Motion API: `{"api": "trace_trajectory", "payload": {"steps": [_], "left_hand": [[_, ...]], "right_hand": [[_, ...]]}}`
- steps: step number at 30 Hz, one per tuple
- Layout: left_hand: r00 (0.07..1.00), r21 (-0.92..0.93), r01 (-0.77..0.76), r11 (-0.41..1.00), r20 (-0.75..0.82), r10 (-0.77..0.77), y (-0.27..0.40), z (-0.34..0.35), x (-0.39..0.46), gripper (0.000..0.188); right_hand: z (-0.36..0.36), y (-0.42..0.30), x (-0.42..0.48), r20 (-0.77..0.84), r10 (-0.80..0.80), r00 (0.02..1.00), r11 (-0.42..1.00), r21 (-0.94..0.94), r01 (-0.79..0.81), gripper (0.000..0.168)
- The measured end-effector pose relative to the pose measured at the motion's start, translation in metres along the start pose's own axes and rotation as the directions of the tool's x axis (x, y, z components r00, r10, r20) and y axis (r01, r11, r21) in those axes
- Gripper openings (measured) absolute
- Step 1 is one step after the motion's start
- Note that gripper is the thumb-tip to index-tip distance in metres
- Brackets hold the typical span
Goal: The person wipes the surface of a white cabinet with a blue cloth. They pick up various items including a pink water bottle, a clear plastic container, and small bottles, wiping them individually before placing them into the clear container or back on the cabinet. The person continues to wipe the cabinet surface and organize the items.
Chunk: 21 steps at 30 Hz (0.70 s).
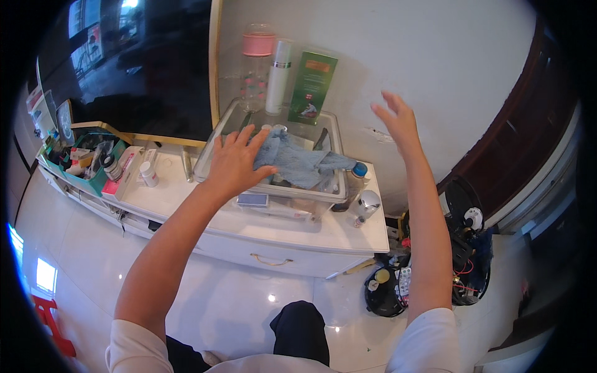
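A blue-grey cloth point(298, 161) lies on the lid of a clear plastic storage box point(336, 140) on a white cabinet. My left hand point(240, 161) is spread over the lid's left part, its fingers apart at the cloth's left edge; whether it touches the cloth is not clear. My right hand point(395, 119) is raised in front of the wall, right of the box, fingers apart and holding nothing. Behind the cloth on the lid stand a clear bottle with a pink band point(258, 45), a white pump bottle point(279, 77) and a green carton point(312, 87).
A television point(140, 70) stands left of the box. A teal basket of small items point(93, 179) and a white pill bottle point(149, 174) are on the cabinet's left. A blue-capped bottle point(358, 173) and a silver-topped jar point(368, 201) stand at its right end. Black containers point(387, 298) are on the floor.
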<state>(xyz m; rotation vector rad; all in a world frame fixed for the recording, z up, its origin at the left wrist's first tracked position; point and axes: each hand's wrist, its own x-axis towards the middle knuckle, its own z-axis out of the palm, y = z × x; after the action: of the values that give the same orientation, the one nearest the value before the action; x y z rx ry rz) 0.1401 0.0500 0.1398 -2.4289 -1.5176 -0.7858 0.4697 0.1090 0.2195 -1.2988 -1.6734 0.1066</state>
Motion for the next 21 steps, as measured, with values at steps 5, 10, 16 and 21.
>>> {"api": "trace_trajectory", "payload": {"steps": [5,10,16,21], "left_hand": [[0.995,-0.104,0.093,0.99,0.047,-0.088,-0.004,0.007,0.018,0.046],[0.894,-0.613,0.096,0.785,-0.294,-0.339,-0.004,-0.012,0.023,0.03],[0.799,-0.998,-0.059,0.025,-0.062,-0.598,-0.003,-0.087,-0.033,0.032],[0.762,-0.97,-0.005,-0.242,0.153,-0.63,-0.014,-0.077,-0.114,0.028]], "right_hand": [[-0.016,0.048,-0.085,0.256,0.169,0.952,0.974,0.107,-0.202,0.064],[0.016,0.057,-0.117,0.393,0.138,0.909,0.95,0.207,-0.233,0.092],[0.039,0.065,-0.128,0.405,0.238,0.883,0.923,0.188,-0.335,0.091],[0.041,0.072,-0.126,0.369,0.19,0.91,0.945,0.183,-0.272,0.087]]}}
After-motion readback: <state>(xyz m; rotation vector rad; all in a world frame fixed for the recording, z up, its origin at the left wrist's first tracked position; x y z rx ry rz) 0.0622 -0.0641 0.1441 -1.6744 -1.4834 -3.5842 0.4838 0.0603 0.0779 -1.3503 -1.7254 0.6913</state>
